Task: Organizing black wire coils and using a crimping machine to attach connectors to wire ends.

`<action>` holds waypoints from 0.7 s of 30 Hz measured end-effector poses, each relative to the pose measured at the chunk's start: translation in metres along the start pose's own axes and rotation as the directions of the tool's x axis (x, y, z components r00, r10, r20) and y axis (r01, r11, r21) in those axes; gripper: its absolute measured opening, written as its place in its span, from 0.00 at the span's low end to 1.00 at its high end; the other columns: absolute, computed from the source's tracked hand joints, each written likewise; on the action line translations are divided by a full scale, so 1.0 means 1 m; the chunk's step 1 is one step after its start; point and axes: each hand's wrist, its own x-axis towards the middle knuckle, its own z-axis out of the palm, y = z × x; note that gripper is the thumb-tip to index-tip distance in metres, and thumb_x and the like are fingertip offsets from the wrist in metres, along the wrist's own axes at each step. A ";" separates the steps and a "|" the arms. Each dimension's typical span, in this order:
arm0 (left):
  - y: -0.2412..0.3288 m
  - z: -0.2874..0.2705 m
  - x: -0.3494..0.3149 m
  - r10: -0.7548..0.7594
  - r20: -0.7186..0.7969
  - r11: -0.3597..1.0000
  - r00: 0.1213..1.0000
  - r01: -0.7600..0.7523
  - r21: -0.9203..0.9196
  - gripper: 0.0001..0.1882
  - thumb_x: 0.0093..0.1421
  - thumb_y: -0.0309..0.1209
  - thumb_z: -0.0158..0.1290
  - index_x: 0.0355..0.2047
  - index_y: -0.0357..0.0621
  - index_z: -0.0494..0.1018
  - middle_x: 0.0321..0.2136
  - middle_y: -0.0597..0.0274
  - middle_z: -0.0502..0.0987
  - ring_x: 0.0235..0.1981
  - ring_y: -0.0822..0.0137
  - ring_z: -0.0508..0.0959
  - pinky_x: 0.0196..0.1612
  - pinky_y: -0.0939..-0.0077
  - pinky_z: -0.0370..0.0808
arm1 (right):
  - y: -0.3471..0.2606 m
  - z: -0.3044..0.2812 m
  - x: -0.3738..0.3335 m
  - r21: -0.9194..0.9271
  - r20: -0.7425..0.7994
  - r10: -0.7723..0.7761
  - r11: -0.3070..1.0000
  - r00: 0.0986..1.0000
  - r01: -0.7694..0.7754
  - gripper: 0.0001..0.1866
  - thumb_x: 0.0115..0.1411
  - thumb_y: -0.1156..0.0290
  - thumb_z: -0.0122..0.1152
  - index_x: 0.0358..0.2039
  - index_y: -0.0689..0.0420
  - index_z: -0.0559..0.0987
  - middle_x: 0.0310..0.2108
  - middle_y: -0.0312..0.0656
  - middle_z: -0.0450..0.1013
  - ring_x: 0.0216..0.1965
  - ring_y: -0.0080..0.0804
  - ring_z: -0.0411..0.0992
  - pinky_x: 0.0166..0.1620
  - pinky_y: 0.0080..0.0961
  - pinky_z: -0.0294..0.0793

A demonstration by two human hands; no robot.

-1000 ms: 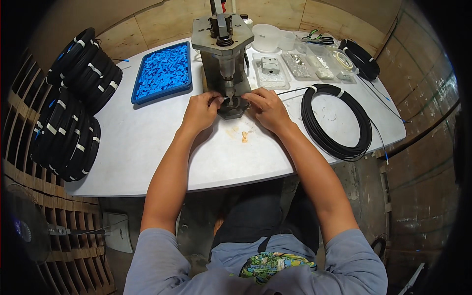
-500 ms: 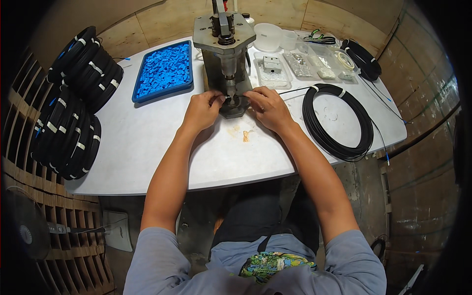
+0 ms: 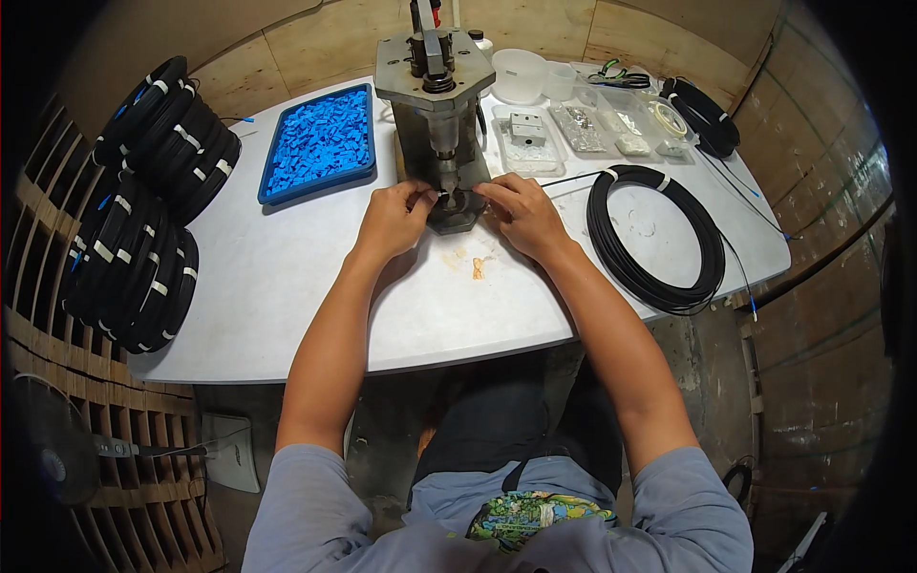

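My left hand (image 3: pixel 392 220) is closed in a pinch at the left side of the base of a metal bench press (image 3: pixel 445 126). What its fingertips hold is too small to make out. On the opposite side, my right hand (image 3: pixel 527 216) pinches a thin black cable (image 3: pixel 575 178), which runs back to a large black cable coil (image 3: pixel 604 229) lying on the table. Both sets of fingertips meet the press just below its ram (image 3: pixel 445 153), over the small lower die. The contact point itself is mostly hidden by the fingers.
A blue tray (image 3: pixel 371 143) of small blue parts stands left of the press. Stacked cable coils (image 3: pixel 134 263) line the table's left end. Clear plastic boxes (image 3: pixel 544 164), a round tub (image 3: pixel 519 74) and another coil (image 3: pixel 707 115) sit at the back right. An orange-brown scrap (image 3: pixel 478 268) lies in front.
The view has shifted very slightly. Both hands stay at the press with nearly the same pinch, and nothing else has visibly moved.
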 end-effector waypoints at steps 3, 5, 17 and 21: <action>0.001 0.000 0.000 0.011 0.005 1.000 1.000 -0.011 -0.007 0.12 0.64 0.32 0.57 0.41 0.37 0.83 0.30 0.46 0.84 0.30 0.56 0.85 0.38 0.67 0.79 | 0.001 0.001 0.000 0.001 0.004 0.001 1.000 1.000 -0.001 0.22 0.51 0.80 0.67 0.48 0.50 0.83 0.40 0.39 0.77 0.41 0.42 0.76 0.49 0.36 0.75; 0.001 0.000 0.000 0.018 0.001 1.000 1.000 -0.018 -0.005 0.12 0.64 0.32 0.57 0.41 0.37 0.83 0.29 0.46 0.84 0.30 0.57 0.85 0.38 0.67 0.79 | 0.001 0.000 -0.001 0.013 0.041 0.033 0.999 0.999 -0.034 0.26 0.48 0.82 0.70 0.50 0.51 0.83 0.43 0.39 0.78 0.44 0.41 0.76 0.50 0.35 0.75; 0.001 -0.001 -0.001 0.009 0.001 1.000 1.000 -0.009 -0.015 0.11 0.63 0.31 0.57 0.40 0.37 0.83 0.30 0.47 0.85 0.30 0.59 0.86 0.38 0.68 0.80 | -0.001 0.000 0.000 0.005 0.009 0.024 1.000 1.000 -0.024 0.24 0.49 0.81 0.68 0.49 0.52 0.83 0.42 0.39 0.78 0.43 0.41 0.77 0.49 0.34 0.76; 0.003 -0.002 -0.002 0.030 -0.005 0.999 1.000 -0.030 -0.018 0.10 0.62 0.30 0.58 0.38 0.37 0.83 0.29 0.49 0.85 0.30 0.61 0.86 0.38 0.69 0.80 | -0.002 -0.001 0.001 0.002 -0.009 0.012 1.000 1.000 -0.012 0.22 0.51 0.81 0.68 0.48 0.52 0.83 0.41 0.40 0.78 0.43 0.41 0.77 0.49 0.34 0.76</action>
